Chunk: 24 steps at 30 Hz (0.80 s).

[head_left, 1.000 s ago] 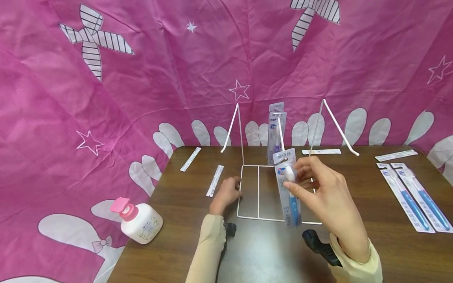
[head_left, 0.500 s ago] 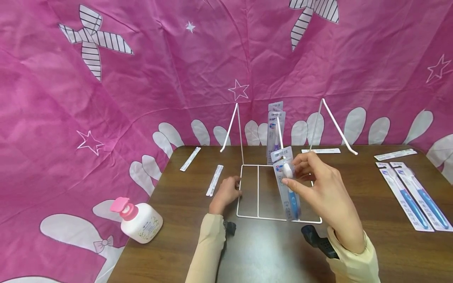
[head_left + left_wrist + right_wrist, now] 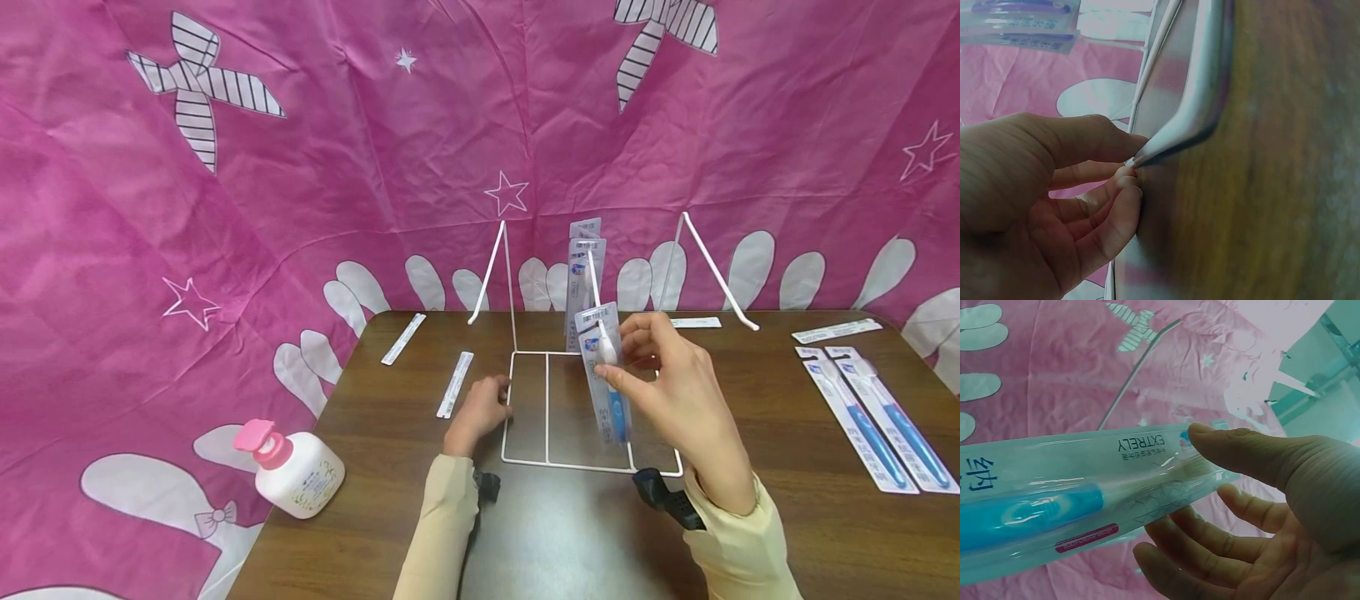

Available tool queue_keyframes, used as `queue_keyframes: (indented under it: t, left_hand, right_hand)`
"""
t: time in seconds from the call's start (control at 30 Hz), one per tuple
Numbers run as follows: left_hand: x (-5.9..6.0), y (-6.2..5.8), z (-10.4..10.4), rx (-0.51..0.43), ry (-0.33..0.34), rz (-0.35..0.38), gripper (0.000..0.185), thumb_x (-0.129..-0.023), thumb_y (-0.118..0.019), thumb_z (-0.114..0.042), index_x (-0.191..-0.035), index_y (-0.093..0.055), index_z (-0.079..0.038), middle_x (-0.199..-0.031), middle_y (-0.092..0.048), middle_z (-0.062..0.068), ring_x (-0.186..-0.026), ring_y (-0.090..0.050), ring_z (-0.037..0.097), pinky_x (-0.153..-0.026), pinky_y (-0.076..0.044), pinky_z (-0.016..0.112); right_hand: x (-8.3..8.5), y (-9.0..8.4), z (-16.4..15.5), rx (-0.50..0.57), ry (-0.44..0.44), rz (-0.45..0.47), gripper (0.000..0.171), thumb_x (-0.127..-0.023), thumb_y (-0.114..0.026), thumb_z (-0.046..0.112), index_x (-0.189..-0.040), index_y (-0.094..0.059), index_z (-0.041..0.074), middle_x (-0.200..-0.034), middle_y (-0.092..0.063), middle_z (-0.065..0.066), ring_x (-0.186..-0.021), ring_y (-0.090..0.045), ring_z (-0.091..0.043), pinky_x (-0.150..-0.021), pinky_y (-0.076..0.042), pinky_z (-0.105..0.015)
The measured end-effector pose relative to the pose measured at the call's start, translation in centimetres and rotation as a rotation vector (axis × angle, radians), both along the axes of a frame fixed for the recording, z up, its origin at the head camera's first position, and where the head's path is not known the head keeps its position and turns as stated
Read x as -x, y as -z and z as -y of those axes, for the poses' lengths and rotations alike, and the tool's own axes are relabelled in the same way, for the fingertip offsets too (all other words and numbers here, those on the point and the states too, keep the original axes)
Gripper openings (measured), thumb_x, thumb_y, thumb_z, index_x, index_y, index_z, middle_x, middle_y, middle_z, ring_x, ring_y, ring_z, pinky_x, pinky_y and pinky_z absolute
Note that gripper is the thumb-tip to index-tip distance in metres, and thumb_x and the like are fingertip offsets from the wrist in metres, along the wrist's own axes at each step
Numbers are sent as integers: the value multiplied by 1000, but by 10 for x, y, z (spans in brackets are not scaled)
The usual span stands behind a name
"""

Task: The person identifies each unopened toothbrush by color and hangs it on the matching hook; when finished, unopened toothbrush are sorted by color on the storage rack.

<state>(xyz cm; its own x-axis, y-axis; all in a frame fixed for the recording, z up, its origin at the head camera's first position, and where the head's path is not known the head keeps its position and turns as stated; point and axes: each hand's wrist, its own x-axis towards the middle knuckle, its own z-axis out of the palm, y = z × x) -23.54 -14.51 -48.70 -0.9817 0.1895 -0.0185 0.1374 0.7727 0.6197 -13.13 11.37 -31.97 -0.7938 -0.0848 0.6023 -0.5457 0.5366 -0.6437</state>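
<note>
- Since a second ago, in the head view, the right hand and the packaged blue toothbrush it holds have shifted slightly farther from the wearer, toward the middle hook; the left hand has stayed put.
- Still the head view: the right hand pinches the package near its upper end; the package hangs just left of that hand, a little tilted. The hook's tip overlaps the package top; whether it passes through the hole cannot be told.
- The left hand grips the left side of a white wire rack, which stands between the hands on a brown table.
- Beyond the right hand and to its left, purple toothbrush packages hang one behind the other. Well to its right, two more blue toothbrush packages lie side by side.
- Just left of the left hand lies a narrow white strip; farther left and nearer the wearer stands a pink-topped pump bottle.
- Left wrist view: thumb and fingertips close on the rack's wire at a corner; purple packages show above the hand, table to its right.
- Right wrist view: the thumb presses the package beside the brush head, bent fingers below it; the blue handle extends left of the hand, before pink cloth.
</note>
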Motion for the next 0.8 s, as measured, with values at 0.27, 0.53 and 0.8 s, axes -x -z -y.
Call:
queue_keyframes:
  t: [0.27, 0.53, 0.8]
  left_hand:
    - [1, 1, 1, 14, 16, -39, 44, -78, -77, 4, -120, -66, 4, -89, -65, 7, -78, -58, 20, -71, -50, 37]
    - [1, 1, 2, 2, 16, -34, 45, -77, -76, 5, -121, -65, 5, -89, -65, 7, -77, -58, 20, -70, -50, 36]
    - [0, 1, 1, 10, 8, -27, 44, -78, -76, 5, -121, -66, 3, -89, -65, 6, -77, -57, 19, -69, -50, 35]
  right_hand:
    - [16, 7, 2, 36, 2, -32, 50, -74, -87, -3, -113, -56, 0, -86, -68, -8, -78, -67, -23, -75, -46, -12]
    - [38, 14, 5, 68, 22, -41, 50, -74, -86, -6, -113, -55, -3, -86, -67, -13, -78, -68, -30, -76, -45, -10]
    - [57, 14, 6, 58, 48, -53, 48, -77, -86, 0, -114, -55, -2, -87, -67, -15, -78, -69, -32, -75, -45, -14]
